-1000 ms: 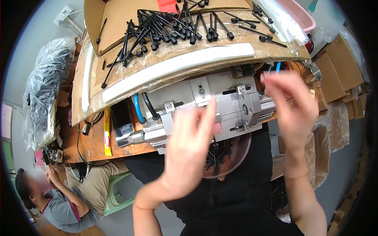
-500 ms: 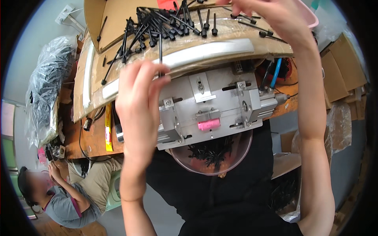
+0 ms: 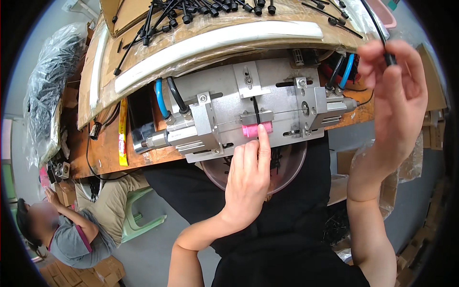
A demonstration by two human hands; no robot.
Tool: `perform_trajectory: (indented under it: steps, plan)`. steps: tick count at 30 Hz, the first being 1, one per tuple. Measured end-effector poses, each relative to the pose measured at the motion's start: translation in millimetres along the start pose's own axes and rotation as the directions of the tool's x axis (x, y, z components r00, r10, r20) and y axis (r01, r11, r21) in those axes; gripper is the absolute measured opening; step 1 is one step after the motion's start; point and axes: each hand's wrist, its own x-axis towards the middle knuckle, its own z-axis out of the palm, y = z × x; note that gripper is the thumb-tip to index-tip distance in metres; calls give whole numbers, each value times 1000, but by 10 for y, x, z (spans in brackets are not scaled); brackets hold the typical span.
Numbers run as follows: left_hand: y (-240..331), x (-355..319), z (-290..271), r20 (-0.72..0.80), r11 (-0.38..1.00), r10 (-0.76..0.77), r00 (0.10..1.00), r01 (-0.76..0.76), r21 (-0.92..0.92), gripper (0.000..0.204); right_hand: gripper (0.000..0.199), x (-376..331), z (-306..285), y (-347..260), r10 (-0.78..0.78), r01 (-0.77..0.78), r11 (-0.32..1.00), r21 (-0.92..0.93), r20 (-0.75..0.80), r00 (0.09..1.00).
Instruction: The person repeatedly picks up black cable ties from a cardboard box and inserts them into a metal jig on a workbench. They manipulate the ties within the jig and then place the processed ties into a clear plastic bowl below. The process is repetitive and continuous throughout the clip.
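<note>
My left hand reaches to the metal fixture, its index finger stretched out and the others loosely curled. That fingertip presses on the near end of a slim black rod, which lies across a small metal holder and the pink block. Raised to the right of the fixture, my right hand pinches another black rod near its thick, knob-like end. The rod points up and away from the fingers. My left thumb is hidden.
Several black rods with thick ends lie on the cardboard behind the fixture. Metal cylinders with blue and black hoses flank it. A clear bowl with black pieces sits below. A co-worker sits at left.
My left hand has moved from a rod at the cardboard's edge down to the pink block, where a rod now lies. My right hand has come back from the pile, holding a rod.
</note>
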Motion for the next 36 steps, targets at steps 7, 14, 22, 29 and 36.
perform_trajectory:
  steps: [7, 14, 22, 29, 36]
  plan:
    - [-34, -62, -114, 60, 994, -92, 994, 95, -59, 68, 36, -816, 690, 148, -81, 137, 924, -356, 168, 982]
    - [-7, -209, -434, -27, 963, -167, 986, 158, -216, 76, 64, -1191, 1013, 383, 97, 33, 913, -406, 297, 950]
    - [-104, -94, -525, -41, 968, -142, 989, 130, -217, 74, 67, -1027, 959, 316, 178, -20, 917, -397, 365, 914]
    - [-590, 1571, -663, -460, 965, 220, 860, -261, -27, 19, 11, 508, 617, 355, -358, 357, 616, -703, 154, 921]
    - [-1128, 1953, -895, -131, 930, 368, 921, -365, 49, 16, 16, 1390, 571, 477, 168, 439, 640, -631, 672, 721]
